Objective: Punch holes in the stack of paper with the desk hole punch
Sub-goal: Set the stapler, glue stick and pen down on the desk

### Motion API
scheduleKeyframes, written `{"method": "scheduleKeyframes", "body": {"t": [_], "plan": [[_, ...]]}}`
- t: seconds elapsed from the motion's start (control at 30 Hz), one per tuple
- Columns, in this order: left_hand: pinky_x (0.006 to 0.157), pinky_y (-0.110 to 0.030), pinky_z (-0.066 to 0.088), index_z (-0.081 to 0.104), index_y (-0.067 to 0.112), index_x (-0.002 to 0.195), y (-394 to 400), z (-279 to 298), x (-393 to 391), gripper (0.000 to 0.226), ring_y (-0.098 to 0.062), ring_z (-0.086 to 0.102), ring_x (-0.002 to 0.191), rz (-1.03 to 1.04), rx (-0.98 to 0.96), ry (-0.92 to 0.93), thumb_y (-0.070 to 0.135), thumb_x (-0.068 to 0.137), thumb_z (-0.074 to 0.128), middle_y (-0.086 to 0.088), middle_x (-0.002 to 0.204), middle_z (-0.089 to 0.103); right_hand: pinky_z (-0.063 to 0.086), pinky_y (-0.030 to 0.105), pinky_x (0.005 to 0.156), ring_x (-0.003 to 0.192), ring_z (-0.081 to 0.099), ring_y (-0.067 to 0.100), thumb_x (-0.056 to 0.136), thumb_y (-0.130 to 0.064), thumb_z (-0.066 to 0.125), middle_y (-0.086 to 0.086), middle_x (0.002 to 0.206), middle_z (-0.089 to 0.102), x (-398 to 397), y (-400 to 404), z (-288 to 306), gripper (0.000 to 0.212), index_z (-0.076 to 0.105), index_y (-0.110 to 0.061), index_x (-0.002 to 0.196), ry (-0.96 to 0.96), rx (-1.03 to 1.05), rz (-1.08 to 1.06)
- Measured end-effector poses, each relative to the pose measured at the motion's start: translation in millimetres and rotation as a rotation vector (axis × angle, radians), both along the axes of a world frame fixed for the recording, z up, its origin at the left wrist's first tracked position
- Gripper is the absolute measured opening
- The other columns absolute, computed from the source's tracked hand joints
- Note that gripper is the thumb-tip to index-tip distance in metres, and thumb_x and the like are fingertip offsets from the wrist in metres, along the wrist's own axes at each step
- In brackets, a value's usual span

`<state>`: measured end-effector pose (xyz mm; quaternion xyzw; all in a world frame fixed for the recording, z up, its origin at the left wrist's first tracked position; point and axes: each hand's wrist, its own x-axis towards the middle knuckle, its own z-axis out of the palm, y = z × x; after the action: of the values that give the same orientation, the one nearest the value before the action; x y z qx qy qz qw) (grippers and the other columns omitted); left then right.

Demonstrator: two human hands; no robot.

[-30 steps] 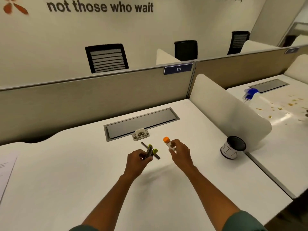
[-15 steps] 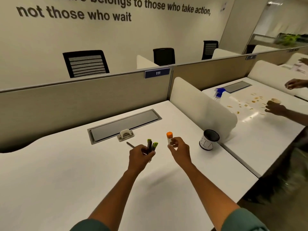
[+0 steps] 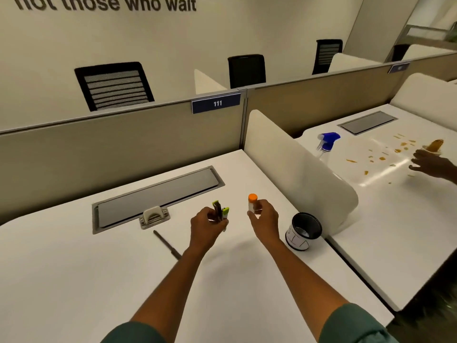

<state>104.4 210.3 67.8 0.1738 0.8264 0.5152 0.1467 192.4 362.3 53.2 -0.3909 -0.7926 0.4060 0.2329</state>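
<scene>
White desk [image 3: 74, 280] is seen under beige partitions; hole punch [image 3: 154, 217] sits beside its cable tray. Markers [image 3: 220, 212] are gripped by left hand [image 3: 207, 225], orange-capped tube [image 3: 252, 203] by right hand [image 3: 263, 219].

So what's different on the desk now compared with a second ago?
Both hands have risen off the desk: the left hand carrying up the green-tipped markers, the right hand carrying up the orange-capped tube. One dark pen was left lying where the markers lay. The head turned right, so the sheet at the left edge is out of view. The hole punch and the black cup stayed put.
</scene>
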Motion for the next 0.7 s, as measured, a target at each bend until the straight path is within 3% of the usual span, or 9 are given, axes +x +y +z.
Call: {"method": "scheduleKeyframes", "body": {"t": [0.4,0.7], "plan": [[0.078,-0.036,0.058,0.064,0.005,0.093,105,-46,-44,0.029,-0.023,0.07,0.083,0.048,-0.022,-0.037,0.012,0.071,0.083,-0.006,0.091,0.072,0.048,0.033,0.083,0.1,0.058,0.026,0.087,-0.005,0.066,0.007,0.107,0.064,-47,80,-52,0.021,0.059,-0.008,0.106,-0.068,-0.048,-0.108],[0.071,-0.019,0.05,0.061,0.012,0.094,166,-84,-74,0.028,-0.011,0.066,0.083,0.03,0.0,-0.079,0.011,0.073,0.08,0.004,0.088,0.066,0.049,0.044,0.086,0.102,0.056,0.031,0.091,-0.013,0.061,0.009,0.106,0.066,-84,117,-88,0.016,0.06,-0.008,0.106,-0.154,-0.051,-0.225]]}}
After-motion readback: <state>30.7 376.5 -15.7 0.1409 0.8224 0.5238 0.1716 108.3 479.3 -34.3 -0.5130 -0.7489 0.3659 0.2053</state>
